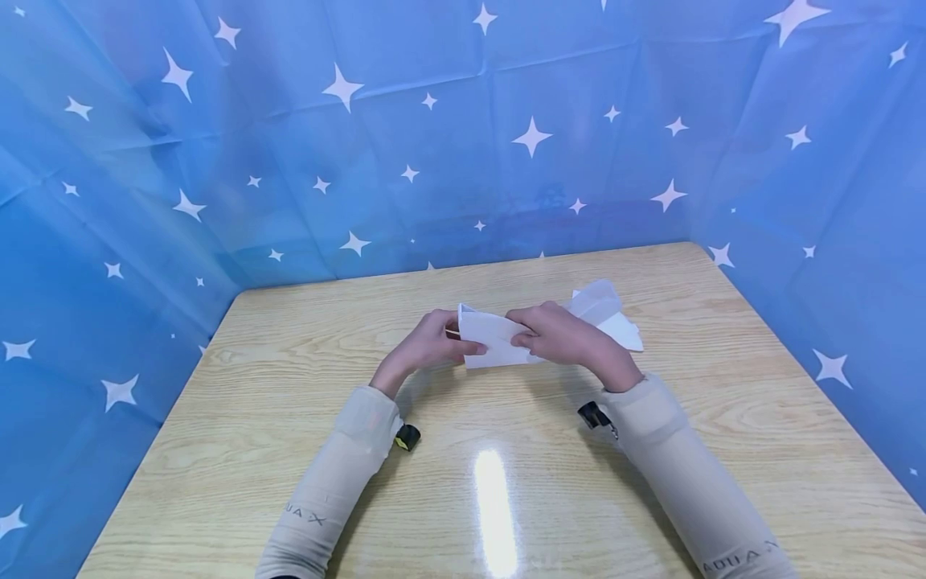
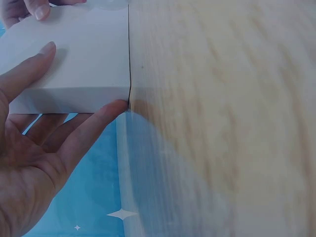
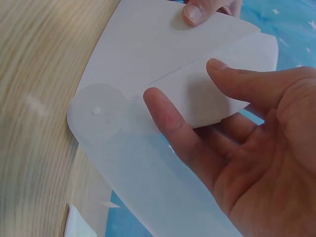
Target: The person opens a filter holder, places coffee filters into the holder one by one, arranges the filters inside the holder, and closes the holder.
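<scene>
A white folded item of stiff, card-like sheet (image 1: pixel 492 339) stands just above the table between both hands; its exact kind is unclear. My left hand (image 1: pixel 434 342) holds its left end, the thumb on the broad face and the fingers on the narrow side, as the left wrist view shows. My right hand (image 1: pixel 559 336) pinches the other end between thumb and fingers over a folded panel (image 3: pixel 197 89). From that end a translucent rounded strip (image 3: pixel 163 182) reaches out past the hand. Behind the right hand, a white flap (image 1: pixel 622 331) lies near the strip.
The wood-grain table (image 1: pixel 289 402) reaches back to a blue curtain (image 1: pixel 448 145) with white stars, which also hangs at both sides. Light glares off the tabletop near the front. A small dark device (image 1: pixel 408 437) hangs at the left cuff and another (image 1: pixel 595 416) at the right.
</scene>
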The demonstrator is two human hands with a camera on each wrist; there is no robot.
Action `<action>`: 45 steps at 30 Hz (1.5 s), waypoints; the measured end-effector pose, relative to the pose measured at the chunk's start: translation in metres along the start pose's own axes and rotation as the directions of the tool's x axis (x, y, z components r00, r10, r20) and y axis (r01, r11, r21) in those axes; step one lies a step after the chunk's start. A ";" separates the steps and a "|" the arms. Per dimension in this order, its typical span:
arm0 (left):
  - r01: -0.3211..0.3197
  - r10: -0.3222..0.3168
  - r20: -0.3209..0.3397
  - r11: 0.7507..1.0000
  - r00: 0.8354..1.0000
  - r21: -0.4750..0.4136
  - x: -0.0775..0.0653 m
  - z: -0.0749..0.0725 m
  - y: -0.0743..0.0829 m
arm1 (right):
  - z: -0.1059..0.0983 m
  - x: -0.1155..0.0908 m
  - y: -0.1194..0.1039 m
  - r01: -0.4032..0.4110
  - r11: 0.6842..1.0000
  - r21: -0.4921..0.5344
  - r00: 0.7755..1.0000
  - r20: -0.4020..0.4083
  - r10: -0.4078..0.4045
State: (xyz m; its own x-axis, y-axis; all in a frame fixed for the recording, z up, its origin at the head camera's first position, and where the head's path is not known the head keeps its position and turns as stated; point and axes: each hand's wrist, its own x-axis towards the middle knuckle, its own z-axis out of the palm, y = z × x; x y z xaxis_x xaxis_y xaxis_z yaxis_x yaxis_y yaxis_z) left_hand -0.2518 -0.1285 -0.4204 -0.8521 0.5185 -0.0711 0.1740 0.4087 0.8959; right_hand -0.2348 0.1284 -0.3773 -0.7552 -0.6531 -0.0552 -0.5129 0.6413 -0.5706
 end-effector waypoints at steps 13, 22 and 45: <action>-0.015 0.015 -0.001 1.000 1.000 0.011 0.000 -0.001 -0.001 | 0.005 0.003 -0.001 -0.023 0.999 0.036 0.999 0.034 0.022; -0.005 0.005 0.001 1.000 1.000 0.009 0.000 0.000 0.001 | 0.011 0.004 -0.001 -0.032 0.999 0.041 0.997 0.069 0.029; 0.002 -0.002 0.005 1.000 1.000 0.011 0.000 0.000 0.000 | 0.014 0.003 -0.003 -0.068 0.997 0.041 0.992 0.108 0.063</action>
State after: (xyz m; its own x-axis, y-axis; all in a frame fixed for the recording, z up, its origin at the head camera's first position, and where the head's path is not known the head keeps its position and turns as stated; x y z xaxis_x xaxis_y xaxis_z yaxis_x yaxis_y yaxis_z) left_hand -0.2520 -0.1287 -0.4200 -0.8497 0.5219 -0.0749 0.1778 0.4175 0.8911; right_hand -0.2303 0.1188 -0.3872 -0.7374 -0.6511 -0.1797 -0.4429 0.6671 -0.5990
